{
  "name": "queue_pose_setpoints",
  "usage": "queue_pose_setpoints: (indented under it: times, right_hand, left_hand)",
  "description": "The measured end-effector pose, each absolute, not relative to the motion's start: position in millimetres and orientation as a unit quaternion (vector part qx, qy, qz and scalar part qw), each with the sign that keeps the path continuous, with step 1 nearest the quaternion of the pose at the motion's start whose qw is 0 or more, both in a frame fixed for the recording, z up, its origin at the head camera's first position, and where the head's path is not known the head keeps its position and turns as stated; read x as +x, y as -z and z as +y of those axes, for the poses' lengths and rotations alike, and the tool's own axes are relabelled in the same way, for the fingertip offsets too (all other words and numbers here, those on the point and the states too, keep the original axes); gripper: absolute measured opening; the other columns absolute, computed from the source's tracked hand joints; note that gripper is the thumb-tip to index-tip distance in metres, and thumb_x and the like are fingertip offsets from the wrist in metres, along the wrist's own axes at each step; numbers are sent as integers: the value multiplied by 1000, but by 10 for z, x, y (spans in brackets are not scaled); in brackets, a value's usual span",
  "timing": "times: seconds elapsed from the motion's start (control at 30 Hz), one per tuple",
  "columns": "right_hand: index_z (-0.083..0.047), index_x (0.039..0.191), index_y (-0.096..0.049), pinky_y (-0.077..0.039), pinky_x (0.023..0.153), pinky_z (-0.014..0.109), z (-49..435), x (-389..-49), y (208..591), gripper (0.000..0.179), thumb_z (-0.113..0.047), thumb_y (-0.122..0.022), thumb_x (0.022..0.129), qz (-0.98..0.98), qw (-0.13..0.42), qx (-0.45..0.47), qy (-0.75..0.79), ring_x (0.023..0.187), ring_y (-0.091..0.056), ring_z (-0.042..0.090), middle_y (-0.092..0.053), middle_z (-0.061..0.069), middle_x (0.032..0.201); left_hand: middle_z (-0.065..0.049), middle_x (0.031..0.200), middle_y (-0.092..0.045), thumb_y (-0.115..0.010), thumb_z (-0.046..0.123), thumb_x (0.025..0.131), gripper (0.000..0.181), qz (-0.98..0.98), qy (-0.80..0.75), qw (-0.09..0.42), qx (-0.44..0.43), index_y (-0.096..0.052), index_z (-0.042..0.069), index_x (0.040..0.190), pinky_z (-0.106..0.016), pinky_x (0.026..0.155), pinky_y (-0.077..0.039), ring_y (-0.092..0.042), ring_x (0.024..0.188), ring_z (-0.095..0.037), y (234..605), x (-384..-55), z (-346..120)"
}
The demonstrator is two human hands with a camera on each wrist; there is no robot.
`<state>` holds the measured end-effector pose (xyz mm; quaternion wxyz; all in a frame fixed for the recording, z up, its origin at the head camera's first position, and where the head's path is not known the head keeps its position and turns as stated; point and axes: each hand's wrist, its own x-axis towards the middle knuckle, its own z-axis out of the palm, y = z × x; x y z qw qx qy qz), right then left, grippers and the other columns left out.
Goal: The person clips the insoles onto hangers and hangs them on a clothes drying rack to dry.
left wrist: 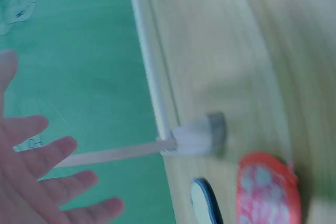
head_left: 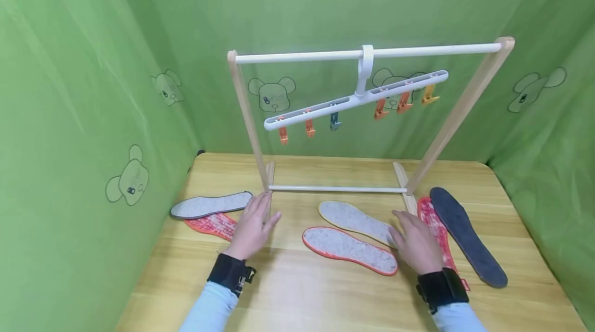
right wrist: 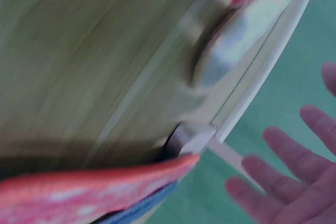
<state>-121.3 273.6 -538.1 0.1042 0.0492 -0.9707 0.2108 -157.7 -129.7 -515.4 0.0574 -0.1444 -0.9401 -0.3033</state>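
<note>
My left hand [head_left: 253, 224] hovers with spread fingers beside two insoles at the left, holding nothing. One is a grey insole with a dark edge [head_left: 209, 205]; under it lies a red patterned insole [head_left: 216, 224]. Over the right side, my right hand [head_left: 417, 243] is also spread and holds nothing. It covers the end of a grey insole with a yellow edge [head_left: 355, 219]. Nearer me lies a grey insole with a red edge [head_left: 349, 250]. Right of that hand, a red patterned insole [head_left: 437, 226] lies partly beneath a dark blue insole [head_left: 467, 236].
A wooden stand [head_left: 465, 110] with a white top bar [head_left: 302, 57] rises behind the insoles. From the bar hangs a white clip hanger [head_left: 358, 98], tilted up to the right, with several orange, blue and yellow clips [head_left: 310, 128]. Green fabric [head_left: 139, 37] surrounds the wooden table [head_left: 297, 296].
</note>
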Motion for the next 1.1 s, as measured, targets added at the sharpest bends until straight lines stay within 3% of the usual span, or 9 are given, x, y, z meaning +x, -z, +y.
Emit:
queue_pose_setpoints:
  times: [0.1, 0.3, 0.43, 0.57, 0.67, 0.77, 0.97, 1.1]
  right_hand:
    - [5, 128, -60, -46, 90, 63, 2678, -1305, 5373, 41, -12, -70, 92, -966, 111, 57, -228, 111, -58, 48, -61, 30, 122]
    - [7, 126, -62, -48, 90, 59, 2522, -1566, 5356, 39, -10, -70, 92, -964, 92, 73, -240, 108, -60, 46, -64, 30, 117]
    - [9, 124, -62, -48, 90, 58, 2415, -1748, 5354, 41, -12, -72, 90, -966, 78, 80, -233, 105, -61, 46, -65, 30, 114]
    - [11, 122, -62, -47, 92, 58, 2330, -1890, 5362, 45, -16, -74, 89, -968, 55, 78, -231, 106, -60, 47, -64, 31, 114]
    - [12, 121, -62, -47, 92, 58, 2288, -1964, 5391, 49, -20, -76, 88, -970, 37, 74, -228, 105, -60, 47, -64, 32, 112]
    - [12, 122, -62, -47, 92, 57, 2258, -2013, 5432, 52, -24, -77, 88, -972, 13, 69, -226, 105, -60, 47, -65, 31, 111]
    - [9, 129, -58, -44, 96, 59, 2180, -2047, 5478, 61, -30, -77, 87, -968, -42, 57, -242, 114, -55, 48, -61, 31, 121]
    - [3, 132, -58, -43, 94, 61, 2145, -2081, 5554, 66, -35, -81, 84, -969, -56, 53, -235, 116, -52, 48, -59, 29, 125]
  left_hand:
    - [-17, 150, -42, -52, 39, 103, 59, -907, 389, 82, -139, -39, 7, 150, -54, 112, -30, -37, 139, -36, 5015, -1607, -1278]
    - [-18, 141, -52, -57, 28, 102, 51, -806, 569, 108, -120, -44, 5, 146, -46, 102, -46, -50, 129, -28, 4568, -1754, -1221]
    - [-16, 138, -54, -60, 26, 100, 54, -763, 623, 123, -122, -42, 6, 146, -42, 101, -47, -52, 126, -28, 4233, -1908, -1172]
    - [-13, 139, -53, -65, 38, 94, 68, -736, 650, 132, -136, -37, 8, 149, -43, 104, -44, -51, 126, -27, 3931, -2013, -1096]
    - [-12, 141, -52, -68, 54, 84, 85, -731, 654, 129, -146, -36, 12, 150, -45, 105, -43, -51, 127, -25, 3761, -2068, -1025]
    - [-11, 143, -51, -73, 59, 75, 95, -728, 657, 120, -157, -36, 15, 151, -45, 104, -44, -51, 128, -23, 3648, -2113, -958]
    - [-7, 142, -53, -85, 30, 77, 90, -724, 656, 108, -181, -36, 15, 151, -37, 102, -46, -53, 125, -20, 3533, -2145, -880]
    - [-8, 129, -60, -85, 16, 78, 77, -731, 648, 106, -186, -46, 12, 144, -41, 101, -47, -60, 116, -21, 3513, -2140, -864]
